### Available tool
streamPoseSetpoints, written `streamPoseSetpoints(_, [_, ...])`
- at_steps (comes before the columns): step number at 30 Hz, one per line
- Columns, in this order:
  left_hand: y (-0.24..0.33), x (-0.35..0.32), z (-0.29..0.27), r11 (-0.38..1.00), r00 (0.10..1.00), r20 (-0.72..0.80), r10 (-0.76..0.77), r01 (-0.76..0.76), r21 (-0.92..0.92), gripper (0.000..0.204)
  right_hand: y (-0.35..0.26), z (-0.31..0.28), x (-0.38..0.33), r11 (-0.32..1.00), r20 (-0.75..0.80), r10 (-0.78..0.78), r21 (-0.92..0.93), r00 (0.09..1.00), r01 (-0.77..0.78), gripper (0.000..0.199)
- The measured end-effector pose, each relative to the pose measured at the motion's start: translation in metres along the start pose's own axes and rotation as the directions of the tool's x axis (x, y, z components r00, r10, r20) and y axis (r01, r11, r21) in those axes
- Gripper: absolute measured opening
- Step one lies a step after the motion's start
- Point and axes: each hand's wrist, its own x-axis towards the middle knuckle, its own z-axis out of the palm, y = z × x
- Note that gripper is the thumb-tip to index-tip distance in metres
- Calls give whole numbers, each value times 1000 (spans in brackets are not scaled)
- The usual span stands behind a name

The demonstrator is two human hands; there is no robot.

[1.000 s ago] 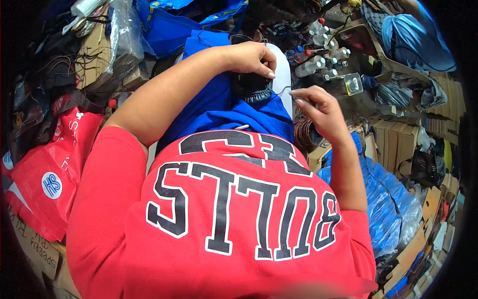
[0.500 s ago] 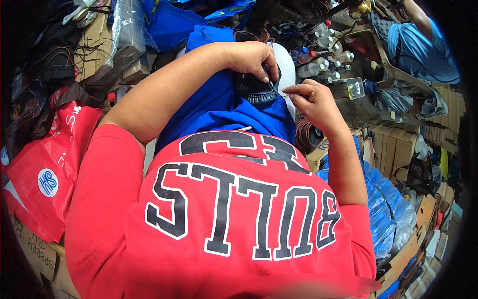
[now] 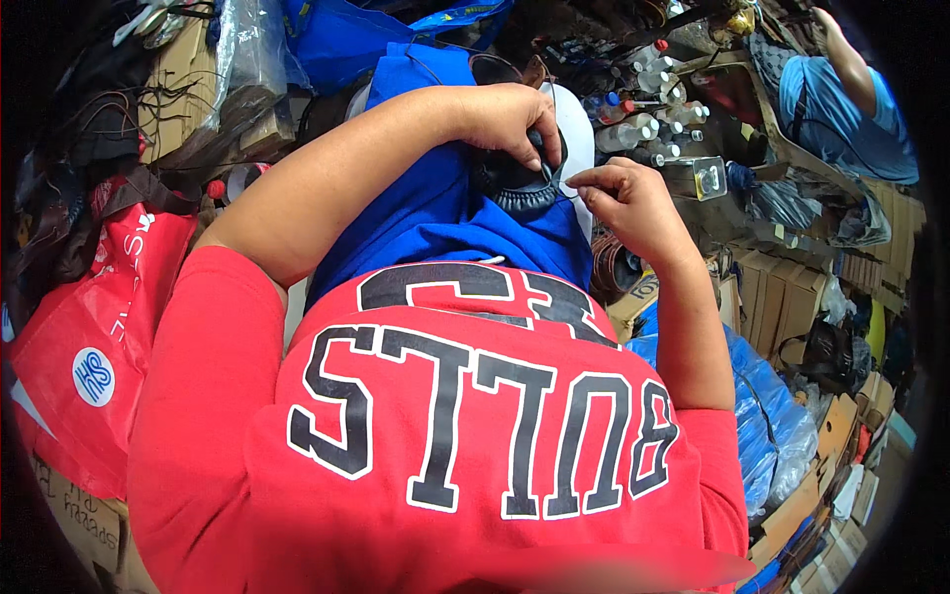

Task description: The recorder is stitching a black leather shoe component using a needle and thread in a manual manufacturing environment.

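Note:
On my lap, over blue shorts, rests a black shoe with a puckered seam along its rounded edge. My left hand reaches over it from above, thumb and fingers closed at its opening. A small shiny sliver shows below those fingertips; its kind is unclear. Just right of the shoe, my right hand is closed in a pinch, with what looks like a thin thread at the fingertips. The hand and shadow hide part of the shoe.
Several plastic bottles stand to the right, near a clear rectangular container. A red bag lies at left, blue plastic sheeting at right. Cardboard pieces are stacked there. Another person in a blue shirt is at upper right.
Both hands stay close to the shoe, with only a slight shift to the right in view. The other person's raised arm has come lower in view.

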Motion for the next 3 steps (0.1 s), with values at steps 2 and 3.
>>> streamPoseSetpoints(2, [-2, 0, 0, 1000, 1000, -3, 0, 0, -6, 25, -5, 3, -1, 996, -71, -22, -84, 997, 16, 22])
streamPoseSetpoints(3, [-3, 1, 0, 1000, 1000, -4, 1, -1, -9, 26, -5, 3, 0, 996, -68, -22, -85, 997, 16, 22])
